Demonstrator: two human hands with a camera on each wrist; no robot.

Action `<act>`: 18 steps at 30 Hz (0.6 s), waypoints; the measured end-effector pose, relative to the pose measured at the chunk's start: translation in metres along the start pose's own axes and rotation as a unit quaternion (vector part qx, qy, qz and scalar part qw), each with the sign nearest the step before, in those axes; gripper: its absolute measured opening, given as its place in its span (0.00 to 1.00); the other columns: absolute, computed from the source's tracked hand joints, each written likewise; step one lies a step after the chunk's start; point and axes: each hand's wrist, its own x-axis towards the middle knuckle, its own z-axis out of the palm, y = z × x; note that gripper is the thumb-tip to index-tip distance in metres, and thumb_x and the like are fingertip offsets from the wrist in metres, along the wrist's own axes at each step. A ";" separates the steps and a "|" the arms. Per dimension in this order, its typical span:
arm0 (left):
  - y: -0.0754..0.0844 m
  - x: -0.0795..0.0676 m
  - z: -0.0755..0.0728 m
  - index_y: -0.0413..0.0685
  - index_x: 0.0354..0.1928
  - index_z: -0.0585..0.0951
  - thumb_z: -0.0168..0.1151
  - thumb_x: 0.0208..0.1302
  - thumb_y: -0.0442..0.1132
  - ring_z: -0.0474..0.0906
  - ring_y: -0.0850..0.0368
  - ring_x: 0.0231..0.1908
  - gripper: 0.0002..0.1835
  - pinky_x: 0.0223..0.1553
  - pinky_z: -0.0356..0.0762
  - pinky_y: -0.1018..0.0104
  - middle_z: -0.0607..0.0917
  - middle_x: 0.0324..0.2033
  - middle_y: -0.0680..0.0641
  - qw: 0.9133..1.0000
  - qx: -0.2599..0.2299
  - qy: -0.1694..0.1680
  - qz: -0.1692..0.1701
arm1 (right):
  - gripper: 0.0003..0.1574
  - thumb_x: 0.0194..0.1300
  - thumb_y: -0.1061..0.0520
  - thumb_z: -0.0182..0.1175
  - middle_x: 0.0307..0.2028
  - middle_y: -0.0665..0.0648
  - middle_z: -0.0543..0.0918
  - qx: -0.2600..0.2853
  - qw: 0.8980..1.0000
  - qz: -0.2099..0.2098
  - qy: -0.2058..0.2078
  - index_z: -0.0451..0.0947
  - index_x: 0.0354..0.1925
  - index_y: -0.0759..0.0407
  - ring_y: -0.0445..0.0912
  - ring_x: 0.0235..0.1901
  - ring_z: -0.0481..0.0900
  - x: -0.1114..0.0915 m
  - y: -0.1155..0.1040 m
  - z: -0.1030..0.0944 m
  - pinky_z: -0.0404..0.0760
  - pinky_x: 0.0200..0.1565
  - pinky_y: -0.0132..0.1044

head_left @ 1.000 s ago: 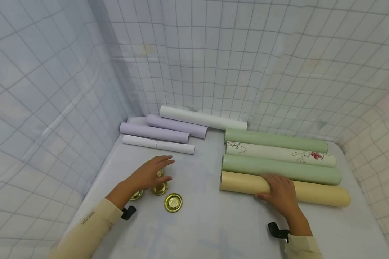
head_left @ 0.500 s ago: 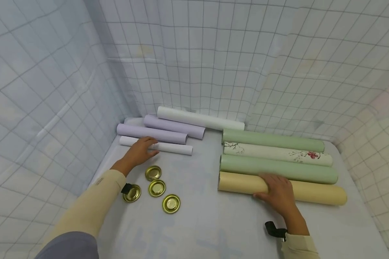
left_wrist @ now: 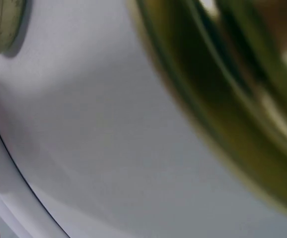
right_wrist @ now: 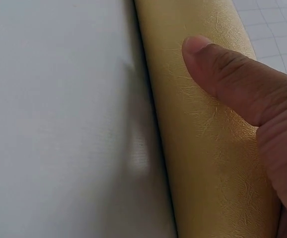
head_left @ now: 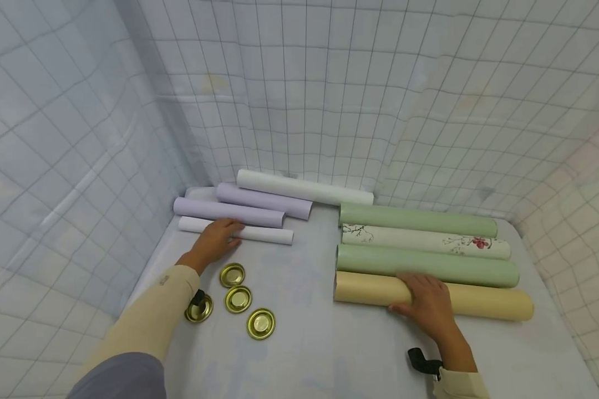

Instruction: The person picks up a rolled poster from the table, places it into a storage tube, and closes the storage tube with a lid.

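In the head view my left hand (head_left: 217, 240) lies over the thin white roll (head_left: 268, 235) at the left, with the fingers across its top and the thumb on the near side. The same roll crosses the lower left corner of the left wrist view, where a bit of finger shows at the edge. My right hand (head_left: 426, 303) holds the front yellow wallpaper roll (head_left: 494, 302) from above. In the right wrist view its thumb (right_wrist: 218, 67) lies along the roll's creased surface; the other fingers are hidden there.
Several gold dish-like lids, one a round lid (head_left: 260, 323), lie before the left hand. Two lilac rolls (head_left: 229, 211) and a longer white roll (head_left: 304, 187) lie behind it. Beyond the yellow roll are two green rolls (head_left: 429, 266) and a flowered roll (head_left: 424, 242). Gridded cloth walls (head_left: 319, 111) surround the table.
My left hand has moved away from over the gold lids, up and left onto the thin white roll. The right hand has stayed on the yellow wallpaper roll.
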 end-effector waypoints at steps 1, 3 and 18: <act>0.000 0.001 0.002 0.38 0.56 0.81 0.72 0.61 0.35 0.75 0.39 0.55 0.21 0.58 0.72 0.45 0.80 0.54 0.39 1.000 0.002 0.003 0.001 | 0.48 0.39 0.41 0.82 0.54 0.58 0.82 0.000 1.000 -0.001 0.003 0.79 0.58 0.54 0.59 0.55 0.75 -0.001 0.000 0.000 0.68 0.54 0.62; -0.001 0.002 0.004 0.38 0.55 0.81 0.72 0.60 0.33 0.76 0.40 0.54 0.20 0.57 0.73 0.46 0.80 0.53 0.40 1.000 0.007 0.013 0.006 | 0.48 0.37 0.41 0.82 0.53 0.58 0.82 0.000 1.000 -0.005 0.012 0.79 0.57 0.54 0.59 0.54 0.75 -0.002 0.001 0.001 0.68 0.54 0.62; 0.006 -0.013 0.001 0.39 0.53 0.82 0.71 0.60 0.31 0.76 0.40 0.54 0.18 0.57 0.73 0.46 0.81 0.52 0.38 0.999 -0.034 0.008 -0.023 | 0.48 0.35 0.41 0.83 0.54 0.57 0.82 0.020 0.999 -0.001 0.027 0.79 0.56 0.51 0.58 0.56 0.74 -0.005 -0.001 0.004 0.65 0.54 0.64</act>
